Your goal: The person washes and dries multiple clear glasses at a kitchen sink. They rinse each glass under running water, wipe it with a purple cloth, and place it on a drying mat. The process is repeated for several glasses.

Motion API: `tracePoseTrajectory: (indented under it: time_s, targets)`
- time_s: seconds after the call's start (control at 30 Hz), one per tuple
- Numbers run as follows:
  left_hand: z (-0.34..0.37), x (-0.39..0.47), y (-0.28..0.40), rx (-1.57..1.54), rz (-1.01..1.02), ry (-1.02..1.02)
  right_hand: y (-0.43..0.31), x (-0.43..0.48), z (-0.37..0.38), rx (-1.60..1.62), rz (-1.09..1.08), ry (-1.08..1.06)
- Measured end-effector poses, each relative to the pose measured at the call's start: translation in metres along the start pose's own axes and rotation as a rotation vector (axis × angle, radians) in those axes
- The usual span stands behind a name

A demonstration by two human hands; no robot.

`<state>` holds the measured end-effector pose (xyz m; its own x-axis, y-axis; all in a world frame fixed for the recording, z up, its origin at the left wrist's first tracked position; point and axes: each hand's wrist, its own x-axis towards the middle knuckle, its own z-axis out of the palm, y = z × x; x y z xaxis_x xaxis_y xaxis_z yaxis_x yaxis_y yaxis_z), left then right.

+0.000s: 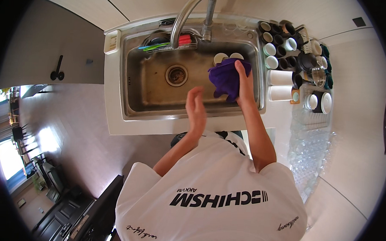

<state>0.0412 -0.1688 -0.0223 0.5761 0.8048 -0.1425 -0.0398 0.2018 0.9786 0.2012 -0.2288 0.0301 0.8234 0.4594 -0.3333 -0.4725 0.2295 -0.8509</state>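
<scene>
A bunched purple cloth (225,75) hangs over the right half of the stainless-steel sink (145,101). My right hand (245,82) grips it from the right side, with the thumb lying on top. To the left and nearer to me, my left hand (195,112) is raised over the sink's front edge. It holds nothing, and its slightly blurred fingers are extended. Just beyond the cloth, two round white cups (220,57) stand in the sink, partly covered by it. Whether the cloth wraps anything I cannot tell.
A curved metal faucet (183,19) arches over the sink's back. A wire rack (170,47) with a red sponge (185,40) hangs at the back left. Many cups (271,62), white paper-cup stacks (281,77) and a dish rack (314,116) crowd the right counter. The drain (176,75) sits left of centre.
</scene>
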Motion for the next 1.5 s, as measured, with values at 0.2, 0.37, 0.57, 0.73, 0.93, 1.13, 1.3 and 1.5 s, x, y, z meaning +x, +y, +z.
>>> tracePoseTrajectory:
  time_s: [0.2,0.37,0.57,0.73,0.93,1.13,1.3,1.5]
  targets:
    - [0.053,0.023,0.045,0.435,0.381,-0.085,0.017,-0.019,0.012,-0.374,-0.127,0.039]
    - [0.052,0.032,0.062,0.397,0.264,-0.229,0.010,-0.027,0.011,-0.314,-0.359,-0.045]
    - [0.055,0.052,0.067,-0.268,-0.152,-0.150,0.001,-0.044,0.025,-0.739,-0.716,-0.057]
    - [0.062,0.051,0.061,-0.503,-0.190,-0.006,-0.009,-0.039,0.041,-0.482,-0.492,-0.018]
    - [0.066,0.053,0.063,-0.366,-0.097,0.166,-0.019,-0.026,0.040,-0.482,-0.263,-0.079]
    - [0.061,0.060,0.082,-0.786,-0.320,-0.018,-0.012,-0.026,0.034,-0.555,-0.671,-0.155]
    - [0.073,0.046,0.089,-0.074,0.200,-0.109,-0.016,-0.015,0.027,-0.251,-0.359,-0.126]
    - [0.074,0.067,0.088,-0.210,-0.031,-0.083,-0.021,-0.020,0.021,-0.191,-0.260,-0.232]
